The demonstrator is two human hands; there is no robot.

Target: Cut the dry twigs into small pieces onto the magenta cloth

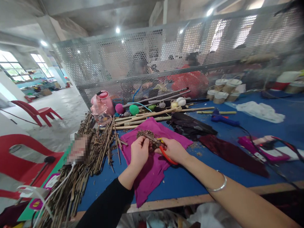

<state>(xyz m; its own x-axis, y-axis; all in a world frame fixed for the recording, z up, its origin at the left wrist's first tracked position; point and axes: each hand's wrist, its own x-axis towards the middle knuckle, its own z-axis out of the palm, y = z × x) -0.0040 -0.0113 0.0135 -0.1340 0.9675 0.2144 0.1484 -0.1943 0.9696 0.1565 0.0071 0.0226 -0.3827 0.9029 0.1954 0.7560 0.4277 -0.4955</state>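
Two hands work over a magenta cloth (pixel 149 175) on the blue counter (pixel 191 182). Far left: loose pile of dry sticks (pixel 99 150), with a pink bottle (pixel 103 107) behind it. Left hand (pixel 139 153), black sleeve, fingers pinched on a brown twig cluster (pixel 147 135) held just above the cloth. Red-handled scissors (pixel 166 156) meet the cluster from the right. Right hand (pixel 173 150) has its fingers clenched through the loops; blades mostly hidden, can't tell how far apart. Judgement: trimming step. Grip close to the cut so the brittle piece doesn't twist, take small snips, hold left fingertips clear of the blades, let scraps drop on the cloth. Further right: dark fabric pieces (pixel 192 126), blue glue gun (pixel 223 119), untouched.
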